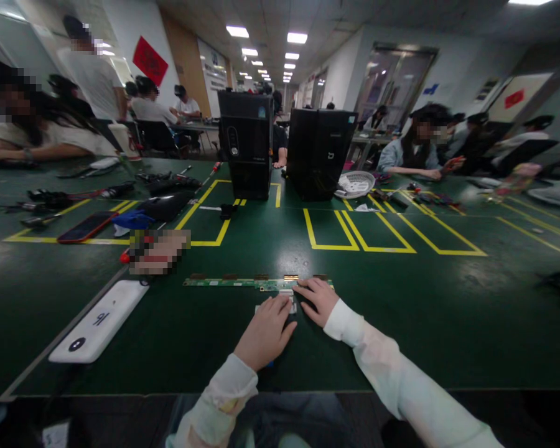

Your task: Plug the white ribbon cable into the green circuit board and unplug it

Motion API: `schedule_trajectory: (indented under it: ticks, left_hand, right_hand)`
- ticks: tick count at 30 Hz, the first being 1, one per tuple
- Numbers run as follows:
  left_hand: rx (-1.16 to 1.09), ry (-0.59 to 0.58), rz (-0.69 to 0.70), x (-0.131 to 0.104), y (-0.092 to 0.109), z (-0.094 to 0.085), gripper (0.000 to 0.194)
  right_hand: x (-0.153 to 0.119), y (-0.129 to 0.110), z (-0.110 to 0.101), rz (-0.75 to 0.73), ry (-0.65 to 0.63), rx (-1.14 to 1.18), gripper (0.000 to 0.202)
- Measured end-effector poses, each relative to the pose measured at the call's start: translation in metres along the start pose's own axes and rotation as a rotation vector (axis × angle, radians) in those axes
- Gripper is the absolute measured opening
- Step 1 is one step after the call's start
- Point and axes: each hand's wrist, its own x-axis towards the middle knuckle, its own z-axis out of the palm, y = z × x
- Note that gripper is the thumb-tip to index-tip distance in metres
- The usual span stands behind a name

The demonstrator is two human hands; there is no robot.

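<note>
A long, narrow green circuit board (224, 282) lies crosswise on the green table in front of me. Its far edge carries several brownish tabs. My right hand (318, 300) lies over its right part, fingers spread and touching the board near its middle. Just nearer to me, my left hand (265, 331) is palm down with fingers stretched out and thumb apart. Its fingertips rest on a small whitish part (294, 307) by the board's near edge, mostly covered by the fingers. Something blue shows beneath the left palm, too hidden to name.
A white power bank-like device (100, 320) lies at the left, near a phone (88, 226) and several cables and tools. Two black computer towers (246, 146) stand at the back, beside a white basket (355, 184). Yellow tape (336, 247) marks the table. Other people sit around.
</note>
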Motion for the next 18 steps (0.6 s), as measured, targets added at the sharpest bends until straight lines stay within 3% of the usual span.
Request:
schedule_trajectory:
  ticks: [8, 13, 18]
  left_hand:
    - [-0.006, 0.083, 0.004, -0.005, -0.007, -0.004, 0.040]
    - [0.071, 0.120, -0.147, -0.032, -0.039, -0.019, 0.041]
    - [0.123, 0.140, -0.259, -0.069, -0.078, -0.019, 0.040]
  right_hand:
    - [0.000, 0.002, 0.005, 0.016, 0.003, -0.015, 0.043]
    - [-0.001, 0.005, 0.007, 0.005, -0.009, -0.026, 0.043]
    - [-0.001, 0.007, 0.008, -0.013, 0.024, -0.027, 0.041]
